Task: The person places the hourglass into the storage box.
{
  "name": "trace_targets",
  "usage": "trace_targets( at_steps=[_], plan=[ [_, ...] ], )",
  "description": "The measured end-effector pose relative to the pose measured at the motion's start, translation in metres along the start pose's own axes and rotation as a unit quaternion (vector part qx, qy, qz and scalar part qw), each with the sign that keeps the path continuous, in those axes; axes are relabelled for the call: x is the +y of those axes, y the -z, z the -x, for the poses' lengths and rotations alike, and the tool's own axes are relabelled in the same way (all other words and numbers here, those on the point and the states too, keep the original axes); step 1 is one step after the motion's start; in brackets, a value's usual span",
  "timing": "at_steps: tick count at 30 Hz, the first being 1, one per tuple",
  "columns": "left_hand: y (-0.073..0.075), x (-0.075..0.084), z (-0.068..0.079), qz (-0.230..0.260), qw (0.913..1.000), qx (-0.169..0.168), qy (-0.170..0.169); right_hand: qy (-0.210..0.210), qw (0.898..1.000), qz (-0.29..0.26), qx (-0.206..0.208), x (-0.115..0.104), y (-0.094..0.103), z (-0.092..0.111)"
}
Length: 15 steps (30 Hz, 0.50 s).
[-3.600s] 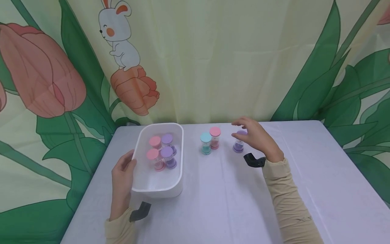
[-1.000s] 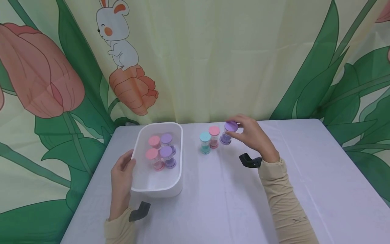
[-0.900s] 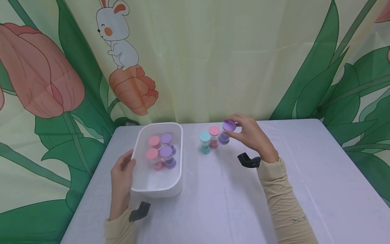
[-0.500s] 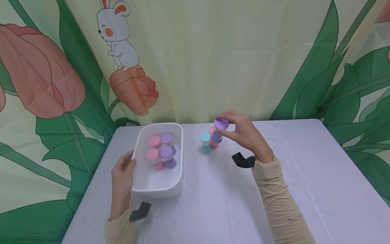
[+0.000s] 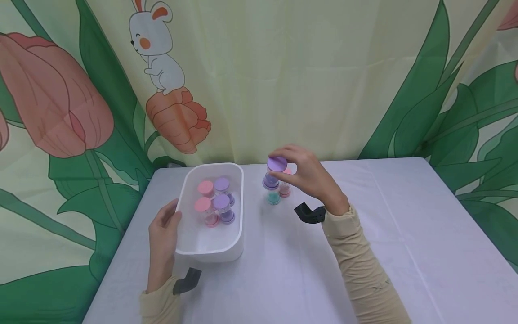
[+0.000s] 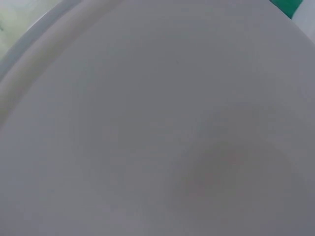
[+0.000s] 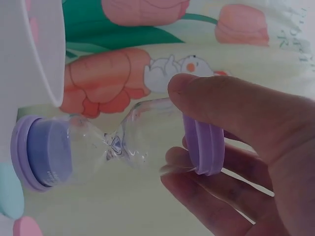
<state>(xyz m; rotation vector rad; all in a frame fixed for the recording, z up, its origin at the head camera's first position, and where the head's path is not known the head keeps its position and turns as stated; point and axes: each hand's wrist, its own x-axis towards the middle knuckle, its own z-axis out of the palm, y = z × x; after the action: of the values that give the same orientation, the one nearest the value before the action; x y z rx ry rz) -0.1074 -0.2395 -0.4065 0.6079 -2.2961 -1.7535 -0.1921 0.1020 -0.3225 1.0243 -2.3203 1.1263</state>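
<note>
In the head view, my right hand (image 5: 301,173) pinches a purple-capped hourglass (image 5: 277,164) by its top cap, thumb on one side and fingers on the other. Upright and raised over the table, the hourglass overlaps a teal hourglass (image 5: 273,197) behind it. A pink hourglass (image 5: 285,191) stands just right of the teal one, partly hidden by my fingers. The right wrist view shows the held hourglass (image 7: 115,145) with purple sand in its lower bulb. My left hand (image 5: 162,231) rests against the left side of a white bin (image 5: 210,257), thumb at the rim.
Inside the bin stand two pink hourglasses (image 5: 203,205) and two purple hourglasses (image 5: 221,202), grouped toward its far half. A white cloth covers the table (image 5: 283,279). A printed curtain (image 5: 259,81) hangs behind the table's far edge. The bin wall (image 6: 157,118) fills the left wrist view.
My right hand took hold of the purple hourglass at the right, lifted it and carried it left, past the pink one to over the teal one. My left hand and the bin stay in place.
</note>
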Motion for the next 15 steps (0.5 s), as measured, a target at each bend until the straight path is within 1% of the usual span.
trace_targets(
  at_steps=[6,9,15],
  plan=[
    [-0.001,-0.001,0.000,-0.010,0.9999,0.005,0.012,0.007,1.000,-0.016,-0.001,-0.009,-0.007,-0.008],
    [0.000,0.000,0.001,-0.011,0.9999,0.005,0.009,0.016,1.000,-0.022,0.002,-0.014,-0.010,-0.012],
    [0.000,0.001,0.002,0.004,0.9999,-0.001,0.010,0.037,0.999,-0.025,0.003,-0.022,-0.016,-0.021]
  ],
)
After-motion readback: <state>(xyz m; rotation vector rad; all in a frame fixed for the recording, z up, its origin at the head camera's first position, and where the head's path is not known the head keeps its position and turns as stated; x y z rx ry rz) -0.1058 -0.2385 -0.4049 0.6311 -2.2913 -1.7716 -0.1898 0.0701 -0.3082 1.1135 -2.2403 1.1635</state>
